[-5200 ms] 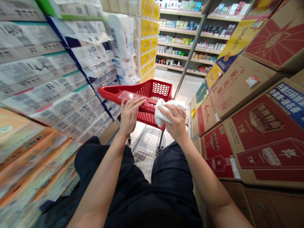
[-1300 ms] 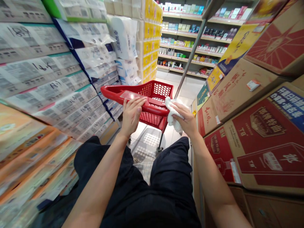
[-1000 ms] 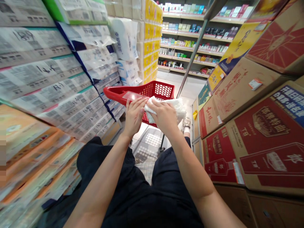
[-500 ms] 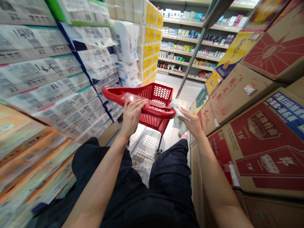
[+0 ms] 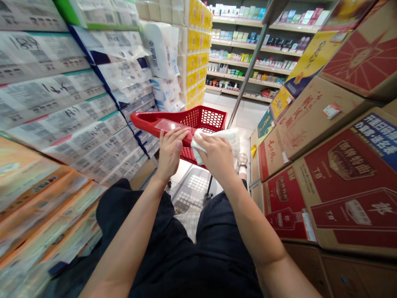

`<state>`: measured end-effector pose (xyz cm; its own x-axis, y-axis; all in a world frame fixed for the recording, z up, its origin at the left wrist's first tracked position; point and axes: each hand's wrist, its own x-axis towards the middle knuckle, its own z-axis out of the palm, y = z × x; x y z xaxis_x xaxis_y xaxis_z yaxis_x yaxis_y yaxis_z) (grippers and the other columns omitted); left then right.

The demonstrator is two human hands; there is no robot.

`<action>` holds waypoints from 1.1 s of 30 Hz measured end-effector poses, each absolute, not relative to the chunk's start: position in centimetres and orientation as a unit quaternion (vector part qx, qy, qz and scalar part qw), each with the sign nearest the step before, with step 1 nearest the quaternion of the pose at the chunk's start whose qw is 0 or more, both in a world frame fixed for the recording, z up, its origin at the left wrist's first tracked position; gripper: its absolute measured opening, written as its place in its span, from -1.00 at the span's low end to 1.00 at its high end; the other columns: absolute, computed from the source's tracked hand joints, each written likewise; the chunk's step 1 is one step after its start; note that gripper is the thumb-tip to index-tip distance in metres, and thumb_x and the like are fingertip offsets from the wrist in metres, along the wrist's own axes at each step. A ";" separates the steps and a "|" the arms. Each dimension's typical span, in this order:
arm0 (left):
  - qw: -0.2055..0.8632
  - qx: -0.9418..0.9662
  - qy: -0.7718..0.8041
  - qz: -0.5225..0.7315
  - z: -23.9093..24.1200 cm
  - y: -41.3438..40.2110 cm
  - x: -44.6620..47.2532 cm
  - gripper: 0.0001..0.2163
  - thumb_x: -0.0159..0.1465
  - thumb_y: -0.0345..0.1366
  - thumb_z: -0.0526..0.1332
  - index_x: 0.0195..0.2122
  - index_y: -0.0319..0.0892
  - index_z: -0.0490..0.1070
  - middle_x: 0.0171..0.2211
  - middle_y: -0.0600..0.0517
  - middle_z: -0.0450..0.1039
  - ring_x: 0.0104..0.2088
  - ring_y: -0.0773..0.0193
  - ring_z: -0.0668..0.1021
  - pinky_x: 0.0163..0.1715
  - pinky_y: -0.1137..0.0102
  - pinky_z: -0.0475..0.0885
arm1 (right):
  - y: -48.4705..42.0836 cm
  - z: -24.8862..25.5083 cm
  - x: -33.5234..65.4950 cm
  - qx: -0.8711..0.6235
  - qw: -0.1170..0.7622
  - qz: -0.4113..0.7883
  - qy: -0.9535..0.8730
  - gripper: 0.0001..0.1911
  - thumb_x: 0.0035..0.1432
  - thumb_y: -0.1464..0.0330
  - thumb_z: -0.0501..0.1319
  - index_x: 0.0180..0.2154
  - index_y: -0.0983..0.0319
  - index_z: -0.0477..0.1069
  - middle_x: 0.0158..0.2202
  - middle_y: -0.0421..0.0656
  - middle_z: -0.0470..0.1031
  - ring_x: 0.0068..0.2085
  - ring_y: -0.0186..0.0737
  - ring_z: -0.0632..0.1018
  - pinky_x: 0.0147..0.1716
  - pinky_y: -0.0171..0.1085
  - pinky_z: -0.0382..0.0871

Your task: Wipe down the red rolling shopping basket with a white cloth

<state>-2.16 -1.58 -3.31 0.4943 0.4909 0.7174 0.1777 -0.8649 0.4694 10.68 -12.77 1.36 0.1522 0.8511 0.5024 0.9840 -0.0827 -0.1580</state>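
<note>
A red plastic shopping cart (image 5: 149, 119) with a perforated basket stands in front of me. Over the near side of its handle lies my left hand (image 5: 171, 151), fingers closed on the red bar with the thumb alongside. My right hand (image 5: 217, 155) is closed on a bunched white cloth (image 5: 233, 138) and presses it onto the right part of the handle. The cloth and hand hide that end of the handle. The two hands are close together but apart.
Stacked packs (image 5: 56, 93) wall the left side, with tissue rolls (image 5: 161, 49) farther on. Cartons (image 5: 347, 165) pile up on the right. A slanting metal pole (image 5: 248, 78) rises beyond the cart, before stocked shelves (image 5: 245, 45). My shoe (image 5: 242, 160) is on the floor at right.
My right hand has moved left with the white cloth, from the handle's right end onto its top near my left hand. The left hand stays on the handle.
</note>
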 end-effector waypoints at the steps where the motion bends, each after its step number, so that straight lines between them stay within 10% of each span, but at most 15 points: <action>1: 0.171 0.847 0.195 0.464 -3.3 -1.6 -2.1 -0.48 0.47 -0.07 -0.30 0.13 -0.05 0.38 0.16 0.05 0.41 0.24 0.24 0.31 0.36 0.10 -0.15 | -12.2 1.6 10.0 -0.733 0.222 -0.142 -0.627 -0.67 0.32 0.32 0.13 0.09 0.15 0.42 0.10 -0.09 0.50 0.01 -0.07 0.52 0.03 -0.08 0.29; 20: 0.171 0.848 0.190 0.464 -3.5 -2.4 -1.8 -0.49 0.47 -0.10 -0.30 0.16 -0.04 0.36 0.16 0.04 0.41 0.23 0.25 0.33 0.36 0.09 -0.16 | -17.8 -3.9 19.8 -0.603 0.497 0.000 -0.624 -0.59 0.31 0.24 0.13 0.17 0.02 0.37 0.24 -0.20 0.36 0.25 -0.11 0.36 0.28 -0.06 0.19; 33: 0.171 0.852 0.189 0.457 -3.2 -3.1 -1.9 -0.52 0.47 -0.09 -0.27 0.16 -0.04 0.36 0.17 0.04 0.40 0.24 0.23 0.31 0.35 0.09 -0.15 | -12.7 0.9 9.6 -0.733 0.254 -0.153 -0.612 -0.66 0.30 0.35 0.11 0.07 0.24 0.43 0.01 0.03 0.54 -0.01 0.03 0.52 0.04 -0.02 0.27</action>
<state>-1.92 -3.10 -3.22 0.5114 0.4790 0.7134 0.1668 -0.8698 0.4644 9.59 -12.67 0.89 0.2050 0.8196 0.5351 0.9749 -0.1221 -0.1864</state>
